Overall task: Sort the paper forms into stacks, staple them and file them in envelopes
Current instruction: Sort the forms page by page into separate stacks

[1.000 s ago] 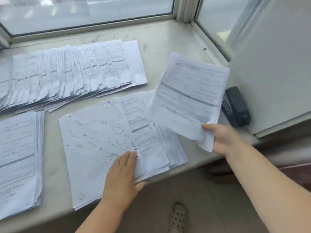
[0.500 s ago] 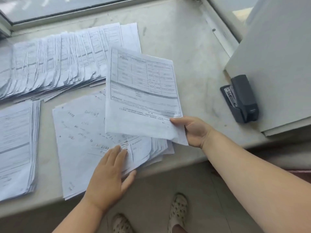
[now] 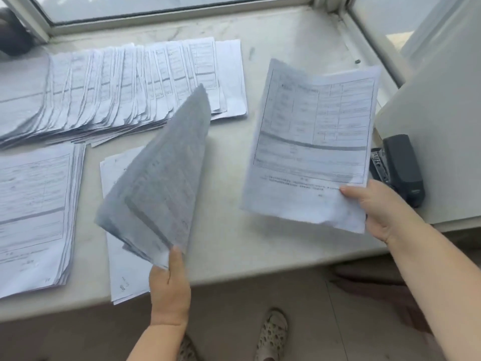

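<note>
My left hand [image 3: 170,285] pinches the lower corner of a thin bundle of forms [image 3: 161,175], lifted steeply off the sill and blurred. Under it lies a sheet with handwriting [image 3: 125,269]. My right hand [image 3: 374,212] grips the bottom right corner of a printed form [image 3: 312,144], held up facing me over the sill's right part. A black stapler [image 3: 400,168] lies just right of that form. A long fanned row of forms [image 3: 117,87] runs along the back left. A squared stack of forms [image 3: 33,212] sits at the near left.
The stone window sill [image 3: 234,246] ends at a front edge close to my hands. Window frames [image 3: 156,19] close the back and right. A large grey board [image 3: 442,126] leans at the right behind the stapler. Sandalled feet [image 3: 270,334] stand on the floor below.
My left hand has picked the bundle up off the handwritten sheet. My right hand has carried its form from over the middle pile to the right, near the stapler.
</note>
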A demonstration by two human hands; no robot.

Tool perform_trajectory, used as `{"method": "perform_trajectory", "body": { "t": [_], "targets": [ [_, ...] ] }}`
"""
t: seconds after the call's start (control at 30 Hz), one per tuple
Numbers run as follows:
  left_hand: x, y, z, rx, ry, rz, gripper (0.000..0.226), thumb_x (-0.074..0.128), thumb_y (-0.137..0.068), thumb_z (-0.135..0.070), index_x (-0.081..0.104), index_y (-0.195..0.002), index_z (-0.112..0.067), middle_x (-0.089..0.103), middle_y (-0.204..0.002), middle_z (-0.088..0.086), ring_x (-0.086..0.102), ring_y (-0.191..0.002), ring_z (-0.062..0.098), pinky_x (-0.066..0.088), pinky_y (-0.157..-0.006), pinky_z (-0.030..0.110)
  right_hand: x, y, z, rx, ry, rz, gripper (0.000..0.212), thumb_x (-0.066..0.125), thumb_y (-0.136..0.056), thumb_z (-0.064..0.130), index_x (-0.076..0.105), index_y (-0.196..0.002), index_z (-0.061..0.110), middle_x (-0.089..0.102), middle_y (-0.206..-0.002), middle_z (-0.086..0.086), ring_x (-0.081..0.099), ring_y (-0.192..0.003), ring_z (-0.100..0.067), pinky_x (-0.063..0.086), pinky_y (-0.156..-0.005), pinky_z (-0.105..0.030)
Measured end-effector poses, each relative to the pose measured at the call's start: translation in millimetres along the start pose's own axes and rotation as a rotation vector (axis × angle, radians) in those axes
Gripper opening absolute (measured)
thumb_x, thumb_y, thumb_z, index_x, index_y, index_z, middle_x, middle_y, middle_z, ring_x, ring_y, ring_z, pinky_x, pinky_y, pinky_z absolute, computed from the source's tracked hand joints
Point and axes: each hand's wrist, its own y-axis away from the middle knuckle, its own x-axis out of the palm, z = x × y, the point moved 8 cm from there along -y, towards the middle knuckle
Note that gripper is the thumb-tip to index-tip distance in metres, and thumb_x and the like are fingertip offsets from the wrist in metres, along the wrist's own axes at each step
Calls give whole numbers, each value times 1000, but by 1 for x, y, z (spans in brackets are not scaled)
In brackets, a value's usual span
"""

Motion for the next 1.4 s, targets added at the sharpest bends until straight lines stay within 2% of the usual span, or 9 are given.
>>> {"method": "perform_trajectory", "body": {
  "t": [0.1, 0.27, 0.37, 0.47, 0.6, 0.8, 1.0, 1.17, 1.4],
  "targets": [
    [-7, 2, 6, -107, 73, -88, 35, 46, -102, -21, 63, -109, 8, 65, -111, 14, 56, -110, 23, 39, -104, 36, -4, 8, -14, 29, 343, 75, 31, 51, -94, -5, 68, -91, 21, 72, -110, -9, 69, -94, -23, 53, -90, -45],
    [3, 1, -8, 64, -10, 67, 19, 44, -101, -23, 59, -111, -18, 61, -102, -26, 53, -95, -22, 32, -83, -3, 56, 10, -35, 98, 511, 208, 26, 57, -87, -2, 74, -91, 17, 76, -98, -5, 72, -92, -27, 54, -92, -51],
    [16, -1, -2, 209, -240, 274, 50, 36, -95, -50, 47, -138, -27, 58, -129, -7, 51, -122, 4, 39, -99, 16, 84, 8, -46, 124, 468, 234, 29, 54, -89, -4, 73, -89, 17, 76, -97, -6, 72, -90, -28, 56, -89, -49],
    [28, 2, -5, 488, -572, 419, 62, 29, -85, -27, 28, -146, -41, 40, -148, 1, 36, -137, 15, 24, -112, 21, 90, 6, -53, 118, 455, 198, 26, 53, -90, -1, 72, -93, 16, 75, -99, -9, 72, -90, -29, 57, -86, -47],
    [41, 5, -1, 674, -968, 459, 84, 57, -69, 3, 38, -142, -35, 44, -140, 25, 45, -125, 42, 39, -105, 46, 91, 5, -54, 116, 448, 217, 16, 60, -92, 11, 73, -100, 15, 76, -97, -5, 72, -92, -26, 58, -85, -48],
    [45, 4, -1, 691, -1148, 511, 91, 81, -51, -19, 46, -135, -30, 53, -128, 27, 44, -114, 38, 52, -89, 49, 92, 18, -61, 111, 308, 226, 16, 62, -94, 18, 71, -108, 21, 75, -103, 3, 71, -97, -18, 56, -91, -44],
    [48, 5, -1, 637, -1202, 613, 77, 39, -70, -77, 51, -134, -36, 51, -133, 22, 53, -116, 39, 51, -91, 46, 70, 23, -51, 41, 401, 35, 30, 45, -100, 39, 68, -107, 21, 71, -109, 5, 65, -105, -17, 49, -98, -41],
    [35, -3, -27, 603, -968, 620, 85, 23, -74, -76, 28, -148, -36, 23, -156, 0, 23, -143, 19, 30, -111, 30, 61, 55, 18, -379, 737, -379, 18, 45, -101, 32, 55, -92, 20, 57, -84, 10, 53, -84, -18, 36, -69, -33],
    [-79, -52, -30, 710, -645, 524, 47, 45, -89, -43, 54, -128, -17, 51, -136, 5, 46, -125, 20, 40, -101, 32, 254, 77, -34, -214, 541, 54, 14, 57, -95, 18, 65, -85, 14, 68, -71, 0, 63, -60, -9, 52, -67, -30]
  ]
}}
